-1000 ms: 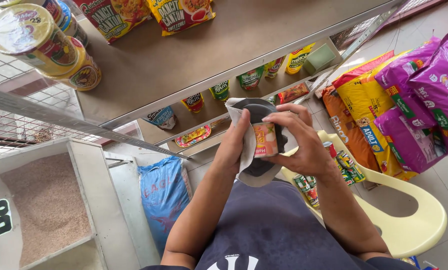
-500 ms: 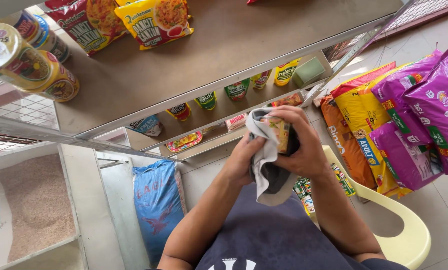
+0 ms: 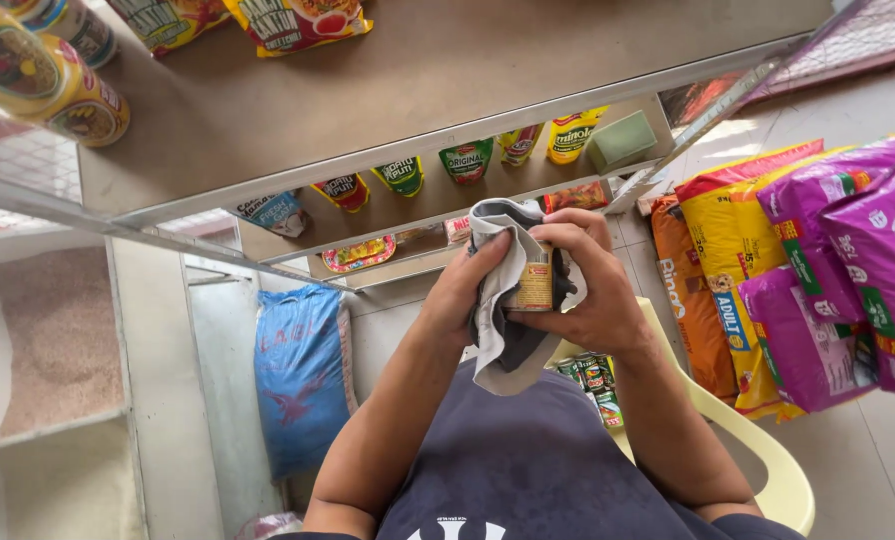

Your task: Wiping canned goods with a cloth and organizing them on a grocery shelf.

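Head view: left hand clutches grey cloth; right hand fingers curled round small can.

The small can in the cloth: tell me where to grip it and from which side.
Grip the small can by its round side wall, from the right, where the right hand already wraps it. The grey cloth under the left hand covers its left side.

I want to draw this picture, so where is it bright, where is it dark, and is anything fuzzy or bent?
In the head view, sunlight falls bright on the floor at right; the shelf underside sits in shade. The left hand and right hand, the cloth and the small can look sharp. The cans at top left look stretched and slightly soft, and the shelf edges slant.
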